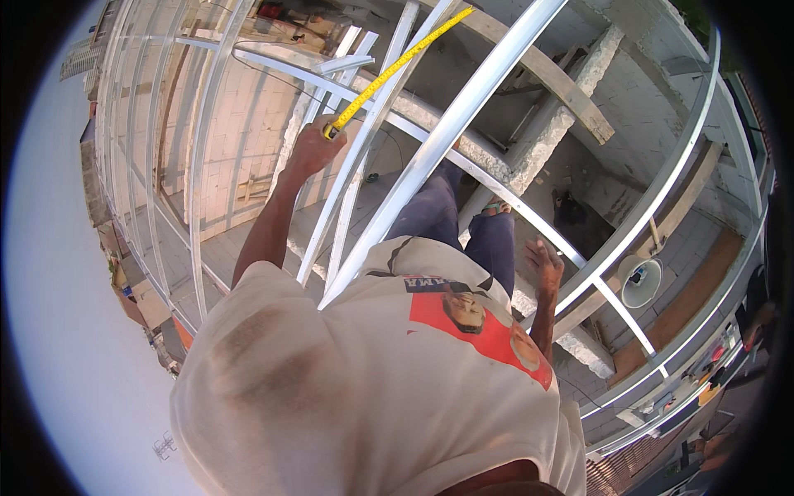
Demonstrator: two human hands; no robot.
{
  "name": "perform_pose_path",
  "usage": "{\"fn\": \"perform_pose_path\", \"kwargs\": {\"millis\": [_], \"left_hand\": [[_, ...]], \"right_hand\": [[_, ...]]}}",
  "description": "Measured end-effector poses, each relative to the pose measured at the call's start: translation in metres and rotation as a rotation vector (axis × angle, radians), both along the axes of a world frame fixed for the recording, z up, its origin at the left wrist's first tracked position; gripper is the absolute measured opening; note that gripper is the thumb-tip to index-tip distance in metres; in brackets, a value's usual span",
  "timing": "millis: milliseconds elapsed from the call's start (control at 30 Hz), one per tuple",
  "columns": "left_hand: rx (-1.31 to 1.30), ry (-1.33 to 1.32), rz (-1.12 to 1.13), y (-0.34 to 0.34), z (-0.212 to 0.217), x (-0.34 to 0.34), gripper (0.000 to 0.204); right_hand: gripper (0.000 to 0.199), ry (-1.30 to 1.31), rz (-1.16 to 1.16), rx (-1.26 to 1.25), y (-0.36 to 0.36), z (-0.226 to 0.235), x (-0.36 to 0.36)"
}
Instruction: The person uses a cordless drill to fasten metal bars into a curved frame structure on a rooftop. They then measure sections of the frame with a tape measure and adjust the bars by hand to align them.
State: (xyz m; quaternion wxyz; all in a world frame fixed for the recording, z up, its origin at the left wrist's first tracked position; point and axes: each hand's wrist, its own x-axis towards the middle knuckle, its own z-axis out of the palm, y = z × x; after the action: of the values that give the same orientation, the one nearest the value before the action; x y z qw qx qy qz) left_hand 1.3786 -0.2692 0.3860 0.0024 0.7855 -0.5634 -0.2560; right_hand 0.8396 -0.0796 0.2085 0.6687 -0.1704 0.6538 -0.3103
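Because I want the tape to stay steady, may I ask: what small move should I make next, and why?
Perhaps bring the right hand up to support the tape, if it can reach. Only the left hand has a grip on it, at the near end; it is drawn well out, with no hand at its tip, and the right hand seems empty.

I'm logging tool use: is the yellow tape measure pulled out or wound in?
Pulled out: the tape measure shows a long stretch of yellow blade running away from the left hand that holds it.
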Motion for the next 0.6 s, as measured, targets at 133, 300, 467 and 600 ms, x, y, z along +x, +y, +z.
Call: {"fn": "perform_pose_path", "kwargs": {"millis": [133,300,467,600], "left_hand": [[-0.05,0.162,0.113,0.013,0.041,-0.018,0.057],[-0.223,0.353,0.025,0.027,0.063,-0.054,0.049],[-0.309,0.487,-0.032,0.029,0.082,-0.106,0.048],[-0.355,0.511,-0.138,0.023,0.095,-0.129,0.048]], "right_hand": [[0.055,-0.044,0.162,-0.201,-0.066,0.035,0.023],[0.052,-0.18,0.284,-0.403,-0.153,0.13,0.094],[0.042,-0.24,0.357,-0.475,-0.207,0.181,0.176],[0.023,0.093,0.326,-0.679,-0.218,0.213,0.203]]}}
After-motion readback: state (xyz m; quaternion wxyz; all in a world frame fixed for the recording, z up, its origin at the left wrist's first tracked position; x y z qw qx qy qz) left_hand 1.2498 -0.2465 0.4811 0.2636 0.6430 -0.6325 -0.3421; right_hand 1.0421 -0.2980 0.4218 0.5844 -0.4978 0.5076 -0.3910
